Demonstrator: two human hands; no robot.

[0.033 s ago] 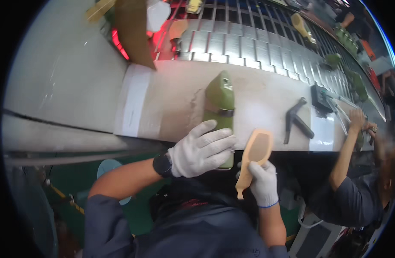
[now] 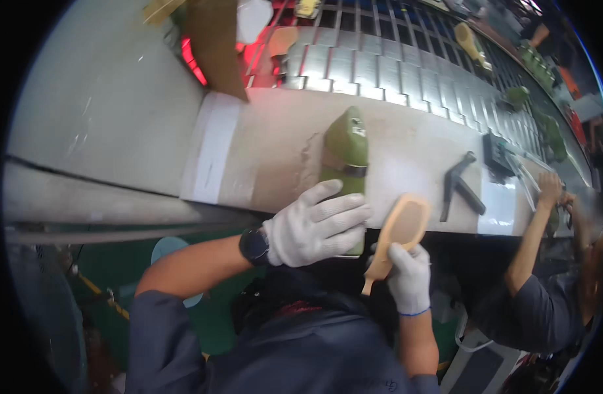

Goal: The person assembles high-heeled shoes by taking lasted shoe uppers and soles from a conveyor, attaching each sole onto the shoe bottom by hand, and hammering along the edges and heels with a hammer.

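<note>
A green shoe-shaped form with a dark band lies lengthwise on the pale workbench. My left hand, in a white knit glove, grips the form's near end at the bench edge. A dark watch sits on that wrist. My right hand, also gloved in white, holds a tan wooden brush by its handle. The brush head is just right of the form, over the bench edge.
Black pliers and a small black block lie on the bench to the right. Behind runs a metal slat conveyor carrying several green forms and a tan one. A co-worker's arm reaches onto the bench at right.
</note>
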